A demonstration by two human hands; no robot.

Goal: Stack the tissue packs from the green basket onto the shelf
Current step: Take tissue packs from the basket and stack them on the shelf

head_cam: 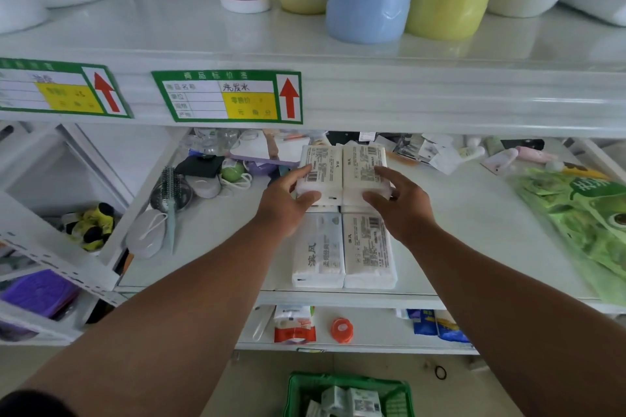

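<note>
2 packs [343,250] lie at the shelf [474,213] front; behind them, 2 rear packs [342,173] are held, left hand [284,203] and right hand [403,203] each curled around one. More packs wait in the basket [349,396].

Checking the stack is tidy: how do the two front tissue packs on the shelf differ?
The front left pack shows its branded face with large characters; the front right pack shows fine print and a barcode. The left pack looks slightly narrower. Both are white, lie flat, touch side by side at the shelf edge, and no hand touches them.
</note>
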